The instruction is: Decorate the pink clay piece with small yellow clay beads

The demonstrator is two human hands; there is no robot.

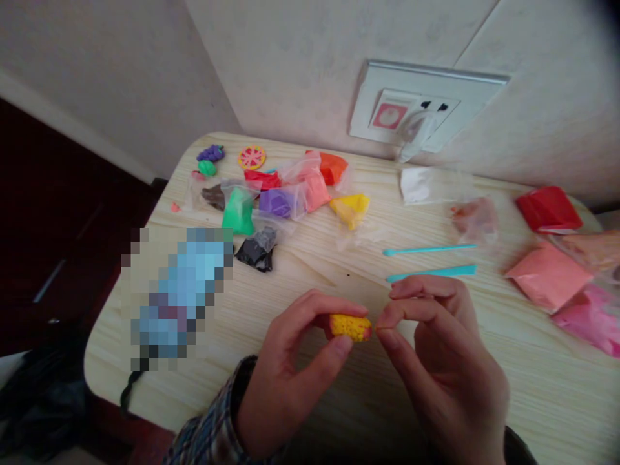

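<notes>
My left hand pinches a small yellow clay piece between thumb and fingers. The piece has a bumpy surface and a pinkish patch at its right end. Just right of that end, my right hand has its thumb and index fingertips pressed together. Whatever lies between those tips is too small to make out. Beyond the right hand lie two turquoise modelling tools, a thin one and a flatter one.
Bags of coloured clay, among them green, black and yellow, lie across the table's back. More bags, one salmon, are at right. A round clay slice sits far left. A blurred-out object lies left, with a plugged socket behind.
</notes>
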